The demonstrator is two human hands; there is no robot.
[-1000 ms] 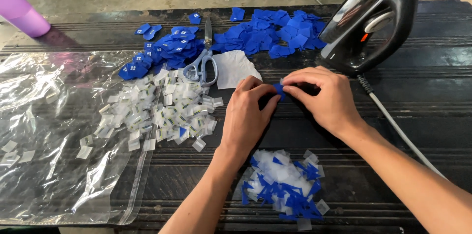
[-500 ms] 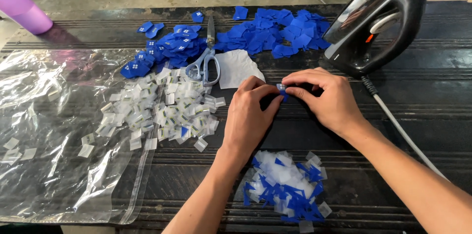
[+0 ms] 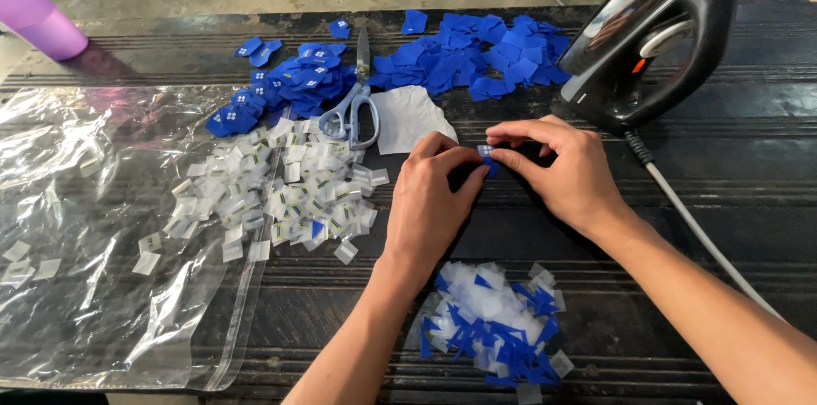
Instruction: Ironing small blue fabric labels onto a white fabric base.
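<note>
Both hands meet over the dark ribbed table (image 3: 715,201), pinching one small blue label (image 3: 488,156) between their fingertips. My left hand (image 3: 430,201) grips it from the left, my right hand (image 3: 562,171) from the right. Below my wrists lies a heap of clear and blue scraps (image 3: 494,324). To the left spreads a pile of small white labels (image 3: 281,192). Piles of blue labels (image 3: 289,86) and plain blue squares (image 3: 477,56) lie at the far side.
Scissors (image 3: 356,103) and a white paper piece (image 3: 408,118) lie between the piles. A black iron (image 3: 659,35) stands at the right, its cord (image 3: 698,226) running past my right forearm. A clear plastic bag (image 3: 94,235) covers the left. A purple cup (image 3: 38,18) stands far left.
My hands have stayed together on the small blue label, with only slight finger shifts. The view moved a little.
</note>
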